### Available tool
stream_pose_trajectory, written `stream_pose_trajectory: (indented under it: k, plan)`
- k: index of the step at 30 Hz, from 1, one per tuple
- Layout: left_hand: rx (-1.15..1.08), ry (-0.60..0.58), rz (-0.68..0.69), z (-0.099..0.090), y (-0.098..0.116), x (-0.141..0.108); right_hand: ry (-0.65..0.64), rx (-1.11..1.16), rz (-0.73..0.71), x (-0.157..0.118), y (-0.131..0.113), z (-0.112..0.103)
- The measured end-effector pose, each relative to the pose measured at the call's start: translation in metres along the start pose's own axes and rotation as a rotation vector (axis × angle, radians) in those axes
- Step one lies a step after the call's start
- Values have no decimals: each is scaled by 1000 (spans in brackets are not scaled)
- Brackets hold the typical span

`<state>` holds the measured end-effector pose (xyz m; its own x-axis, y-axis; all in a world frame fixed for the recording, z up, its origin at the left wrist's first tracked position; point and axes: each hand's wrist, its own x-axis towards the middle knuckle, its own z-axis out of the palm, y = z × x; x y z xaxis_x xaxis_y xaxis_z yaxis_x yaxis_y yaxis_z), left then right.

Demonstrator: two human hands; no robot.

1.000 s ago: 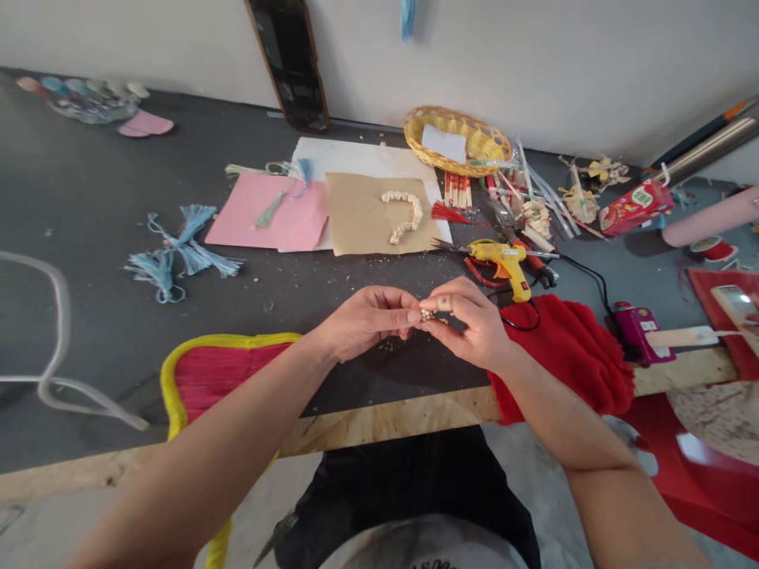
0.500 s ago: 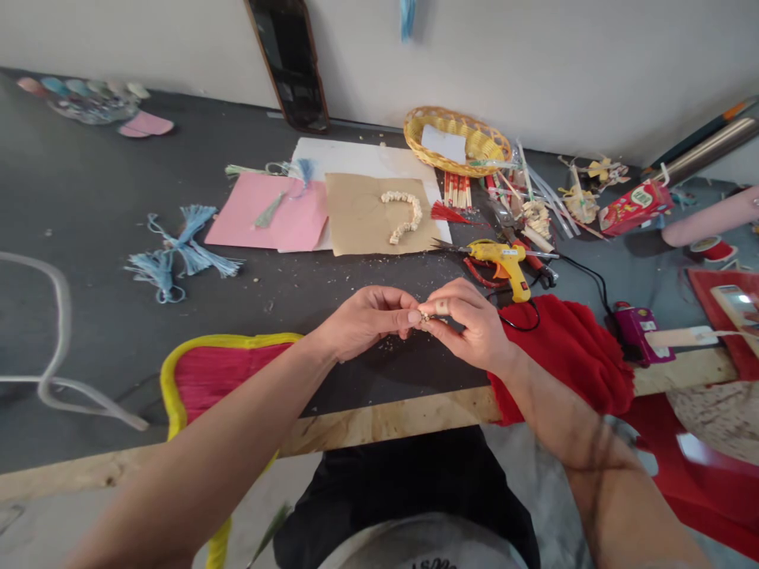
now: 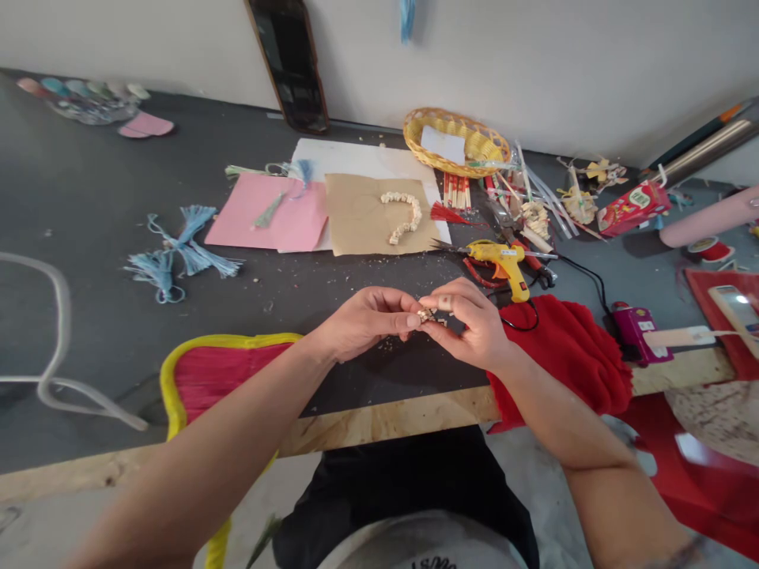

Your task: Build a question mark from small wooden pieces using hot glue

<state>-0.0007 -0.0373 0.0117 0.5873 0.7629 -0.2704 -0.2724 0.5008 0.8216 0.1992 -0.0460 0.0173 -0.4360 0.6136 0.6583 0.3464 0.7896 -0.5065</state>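
Observation:
Near the table's front edge, my left hand [image 3: 379, 320] and my right hand [image 3: 466, 320] meet at the fingertips. Between them is a small cream, beaded-looking piece [image 3: 428, 316], pinched by the left thumb and fingers and by the right fingers; its exact shape is too small to tell. Pale crumbs lie on the dark table around the hands. Beyond them, a curved row of cream pieces [image 3: 416, 213] rests on a brown paper sheet [image 3: 356, 217].
Right of the sheet lie a yellow glue gun [image 3: 501, 257], pliers, red tassel [image 3: 447, 212] and wicker basket [image 3: 492, 148]. A red cloth [image 3: 563, 348] sits beside my right forearm. Blue tassels [image 3: 190, 245] and pink paper [image 3: 261, 213] lie left.
The fingers of my right hand have shifted slightly, and a little more of the small cream piece shows between the hands. Both hands remain in nearly the same place.

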Motion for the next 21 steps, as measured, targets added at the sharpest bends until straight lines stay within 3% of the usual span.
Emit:
stream_pose_trajectory:
  k: [14, 21]
  plan:
    - [136, -1, 65, -4, -2, 0, -7, -6, -41, 0, 1, 1]
    - [55, 25, 49, -1, -1, 1, -15, -37, -12, 0, 1, 0]
